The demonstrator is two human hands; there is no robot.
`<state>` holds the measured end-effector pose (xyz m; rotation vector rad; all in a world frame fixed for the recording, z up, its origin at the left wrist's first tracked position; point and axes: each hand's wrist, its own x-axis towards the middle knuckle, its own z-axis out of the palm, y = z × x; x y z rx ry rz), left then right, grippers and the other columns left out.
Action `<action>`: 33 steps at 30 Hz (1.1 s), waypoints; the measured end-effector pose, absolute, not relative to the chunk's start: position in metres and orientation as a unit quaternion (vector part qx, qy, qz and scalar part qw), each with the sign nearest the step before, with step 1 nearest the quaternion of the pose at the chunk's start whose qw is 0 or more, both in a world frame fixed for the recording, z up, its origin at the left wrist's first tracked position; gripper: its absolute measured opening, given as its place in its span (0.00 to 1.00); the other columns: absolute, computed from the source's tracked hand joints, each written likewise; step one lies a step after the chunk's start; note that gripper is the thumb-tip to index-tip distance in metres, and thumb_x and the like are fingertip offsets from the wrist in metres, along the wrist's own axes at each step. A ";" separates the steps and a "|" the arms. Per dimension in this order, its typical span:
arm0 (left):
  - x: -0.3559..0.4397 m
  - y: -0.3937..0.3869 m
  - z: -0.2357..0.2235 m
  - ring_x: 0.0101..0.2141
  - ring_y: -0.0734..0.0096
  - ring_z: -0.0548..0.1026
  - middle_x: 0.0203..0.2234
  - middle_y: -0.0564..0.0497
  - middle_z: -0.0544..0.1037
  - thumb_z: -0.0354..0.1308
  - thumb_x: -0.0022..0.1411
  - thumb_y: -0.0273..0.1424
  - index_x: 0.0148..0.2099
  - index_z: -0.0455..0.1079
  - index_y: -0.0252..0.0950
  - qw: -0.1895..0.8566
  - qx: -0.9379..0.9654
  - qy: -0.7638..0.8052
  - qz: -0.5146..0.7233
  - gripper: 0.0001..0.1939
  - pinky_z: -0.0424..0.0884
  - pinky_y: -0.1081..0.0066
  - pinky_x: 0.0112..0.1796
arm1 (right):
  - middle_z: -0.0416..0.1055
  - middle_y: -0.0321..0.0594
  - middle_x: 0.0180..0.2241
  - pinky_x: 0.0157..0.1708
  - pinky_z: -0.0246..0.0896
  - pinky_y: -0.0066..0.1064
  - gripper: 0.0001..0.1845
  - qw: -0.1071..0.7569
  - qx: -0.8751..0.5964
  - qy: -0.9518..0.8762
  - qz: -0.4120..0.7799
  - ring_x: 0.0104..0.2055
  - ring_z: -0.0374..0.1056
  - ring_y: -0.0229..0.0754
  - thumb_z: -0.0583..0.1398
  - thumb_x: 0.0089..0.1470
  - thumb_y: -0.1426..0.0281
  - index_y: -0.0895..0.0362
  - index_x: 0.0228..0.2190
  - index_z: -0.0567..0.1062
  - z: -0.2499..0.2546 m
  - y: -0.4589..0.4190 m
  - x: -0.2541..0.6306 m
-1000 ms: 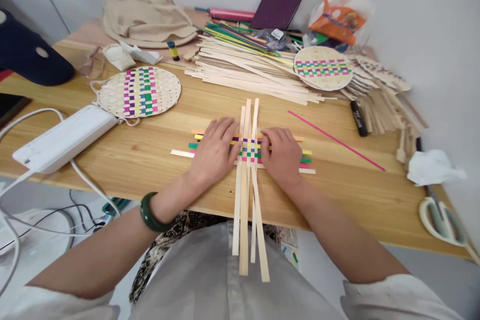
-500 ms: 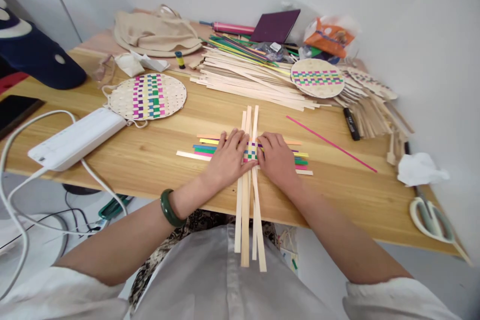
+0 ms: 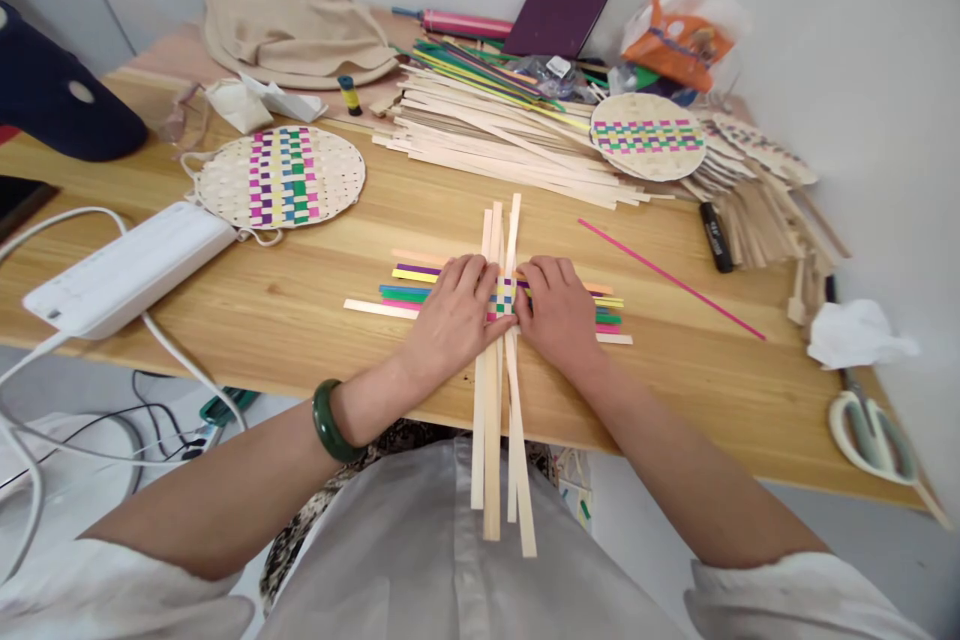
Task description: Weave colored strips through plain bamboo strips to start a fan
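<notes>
A small checkered patch of woven strips (image 3: 505, 296) lies on the table between my two hands. Pale strips run lengthwise through it, and their near ends hang past the table edge over my lap. Coloured and pale crosswise strips stick out on both sides. My left hand (image 3: 454, 312) grips the left part of the weave, its thumb stretched along the near edge and its fingers over the strips. On the right side, my right hand (image 3: 559, 312) has its fingers curled over the strips, with the thumb against the outermost lengthwise strip. My palms hide part of the weave.
A loose pink strip (image 3: 671, 278) lies to the right. Round woven pieces (image 3: 330, 170) and a pile of pale strips (image 3: 510, 155) lie farther back. A white power strip (image 3: 131, 270) is at left; scissors (image 3: 874, 440), crumpled tissue (image 3: 859, 333) and a black marker (image 3: 716, 237) are at right.
The camera view has shifted slightly. Both hands keep nearly the same place on the woven strips, with only a small shift of the fingers.
</notes>
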<state>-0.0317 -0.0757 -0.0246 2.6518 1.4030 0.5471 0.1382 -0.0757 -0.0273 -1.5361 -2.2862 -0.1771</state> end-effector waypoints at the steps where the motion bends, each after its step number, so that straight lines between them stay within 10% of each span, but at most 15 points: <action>1: -0.032 -0.076 -0.024 0.56 0.46 0.64 0.54 0.33 0.68 0.58 0.63 0.43 0.60 0.62 0.25 0.042 0.868 0.460 0.181 0.31 0.59 0.52 0.60 | 0.72 0.52 0.45 0.49 0.60 0.42 0.14 0.191 -0.546 -0.814 -0.062 0.46 0.61 0.52 0.51 0.61 0.72 0.61 0.42 0.73 -0.027 -0.076 0.138; 25: -0.057 -0.068 -0.009 0.57 0.55 0.68 0.55 0.35 0.69 0.49 0.69 0.42 0.61 0.63 0.27 0.151 0.810 0.481 0.300 0.27 0.65 0.57 0.58 | 0.75 0.47 0.44 0.50 0.61 0.38 0.14 0.250 -0.580 -0.774 -0.057 0.48 0.66 0.49 0.53 0.61 0.69 0.60 0.42 0.76 -0.004 -0.065 0.165; 33: -0.086 -0.052 0.009 0.54 0.58 0.71 0.52 0.41 0.72 0.52 0.66 0.36 0.53 0.71 0.33 0.127 0.751 0.525 0.380 0.18 0.65 0.56 0.57 | 0.72 0.62 0.47 0.48 0.62 0.47 0.22 0.022 -0.784 -0.616 -0.073 0.53 0.65 0.61 0.54 0.56 0.69 0.68 0.47 0.76 0.023 -0.046 0.240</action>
